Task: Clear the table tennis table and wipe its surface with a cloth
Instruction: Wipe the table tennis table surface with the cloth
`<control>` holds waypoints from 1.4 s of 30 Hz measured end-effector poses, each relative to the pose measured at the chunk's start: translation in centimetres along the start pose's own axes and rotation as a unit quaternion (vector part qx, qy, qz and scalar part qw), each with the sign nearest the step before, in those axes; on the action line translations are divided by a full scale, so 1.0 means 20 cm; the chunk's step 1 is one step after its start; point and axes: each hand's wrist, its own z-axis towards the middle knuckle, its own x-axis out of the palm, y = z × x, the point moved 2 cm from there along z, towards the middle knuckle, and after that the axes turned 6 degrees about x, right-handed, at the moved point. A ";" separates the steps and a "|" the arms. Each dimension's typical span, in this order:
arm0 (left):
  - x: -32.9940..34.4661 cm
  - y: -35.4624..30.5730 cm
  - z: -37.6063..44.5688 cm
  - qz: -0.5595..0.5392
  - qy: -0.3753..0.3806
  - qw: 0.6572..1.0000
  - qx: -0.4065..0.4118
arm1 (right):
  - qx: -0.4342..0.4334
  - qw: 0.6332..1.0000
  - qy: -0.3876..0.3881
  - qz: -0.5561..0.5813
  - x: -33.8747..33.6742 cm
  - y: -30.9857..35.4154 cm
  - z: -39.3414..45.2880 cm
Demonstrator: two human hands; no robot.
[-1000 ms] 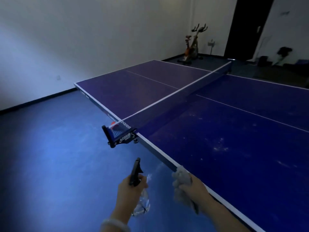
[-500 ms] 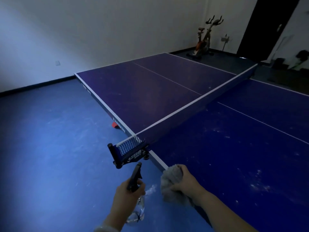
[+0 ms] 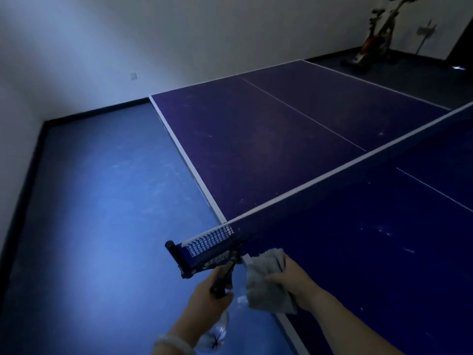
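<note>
The person stands at the side edge of the table tennis counter [image 3: 268, 139], right where the net [image 3: 332, 185] meets its clamp post [image 3: 194, 260]. The room is dim and everything reads blue.

The right hand [image 3: 294, 283] has its grip clenched around a crumpled grey cloth [image 3: 266, 285]. The cloth hangs over the white edge line of the counter, on the near half, just beside the net post; part of it lies above the blue surface and part droops past the edge toward the floor [image 3: 102, 226]. Whether it is pressed flat on the surface I cannot tell.

The left hand [image 3: 207, 303] is off the counter, over the floor, its grip grasping a spray bottle [image 3: 217, 331] by the dark trigger head [image 3: 224, 280]. The clear body of the bottle hangs below the hand. The nozzle end sits close against the net clamp. A pale bracelet [image 3: 174, 344] circles the left wrist.

The near half of the counter shows pale smudges and specks, thickest toward the right. The far half looks duller, with faint scattered spots.

Beyond the far corner an exercise bike [image 3: 376, 37] stands by the white wall [image 3: 179, 34].
</note>
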 end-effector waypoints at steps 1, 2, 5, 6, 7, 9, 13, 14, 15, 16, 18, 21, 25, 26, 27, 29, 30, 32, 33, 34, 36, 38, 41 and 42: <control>0.00 0.00 0.03 0.015 0.003 1.000 -0.004 | 0.005 1.000 0.004 0.008 -0.02 0.01 0.04; 0.00 0.00 0.06 0.027 0.003 1.000 -0.006 | 0.014 1.000 0.009 0.019 -0.04 0.03 0.07; 0.02 0.00 0.11 0.022 0.005 1.000 -0.008 | 0.049 0.996 0.028 0.062 -0.08 0.04 0.12; 0.02 -0.01 0.12 0.016 0.010 1.000 -0.012 | 0.058 0.995 0.038 0.077 -0.08 0.04 0.14; 0.02 -0.02 0.13 0.012 0.021 1.000 -0.016 | 0.066 0.993 0.044 0.090 -0.09 0.05 0.15; 0.02 -0.03 0.15 0.010 0.051 0.999 -0.012 | 0.077 0.991 0.037 0.103 -0.09 0.05 0.17; 0.01 -0.03 0.19 0.019 0.110 0.994 0.013 | 0.054 0.990 0.019 0.128 -0.08 0.06 0.18; 0.01 -0.03 0.20 0.014 0.122 0.992 0.011 | 0.045 0.990 0.013 0.131 -0.08 0.07 0.17; 0.00 -0.03 0.22 0.007 0.133 0.991 0.008 | 0.038 0.991 0.006 0.128 -0.09 0.08 0.17; -0.01 -0.02 0.23 0.001 0.146 0.989 0.006 | 0.034 0.992 -0.003 0.122 -0.09 0.08 0.17; -0.01 -0.02 0.26 -0.010 0.168 0.986 0.010 | 0.035 0.992 -0.017 0.122 -0.11 0.09 0.16; -0.04 -0.02 0.30 -0.022 0.163 0.986 0.020 | 0.050 0.987 -0.033 0.150 -0.10 0.09 0.15; -0.09 -0.02 0.35 0.007 0.160 0.986 0.045 | 0.057 0.981 -0.036 0.183 -0.04 0.08 0.14; -0.09 -0.01 0.36 0.006 0.161 0.986 0.049 | 0.058 0.979 -0.037 0.190 -0.03 0.08 0.14; -0.10 -0.01 0.37 0.003 0.169 0.984 0.052 | 0.057 0.978 -0.037 0.197 -0.01 0.08 0.13; -0.10 -0.01 0.38 -0.002 0.189 0.980 0.063 | 0.053 0.976 -0.039 0.209 0.01 0.08 0.13; -0.11 0.00 0.38 -0.009 0.198 0.978 0.066 | 0.051 0.975 -0.040 0.213 0.02 0.08 0.12; -0.11 0.01 0.37 -0.017 0.223 0.973 0.060 | 0.048 0.974 -0.042 0.218 0.03 0.09 0.11; -0.12 0.01 0.37 -0.013 0.241 0.969 0.054 | 0.047 0.973 -0.044 0.222 0.03 0.09 0.11; -0.12 0.01 0.36 -0.003 0.260 0.964 0.052 | 0.045 0.972 -0.045 0.227 0.03 0.09 0.11; -0.13 0.02 0.35 0.018 0.282 0.958 0.053 | 0.043 0.968 -0.051 0.240 0.04 0.10 0.10; -0.15 0.02 0.35 0.037 0.276 0.959 0.055 | 0.042 0.968 -0.053 0.243 0.04 0.10 0.09; -0.18 0.00 0.38 0.055 0.228 0.970 0.067 | 0.040 0.968 -0.056 0.240 0.06 0.11 0.07; -0.18 -0.01 0.39 0.061 0.206 0.974 0.074 | 0.038 0.968 -0.057 0.240 0.07 0.11 0.07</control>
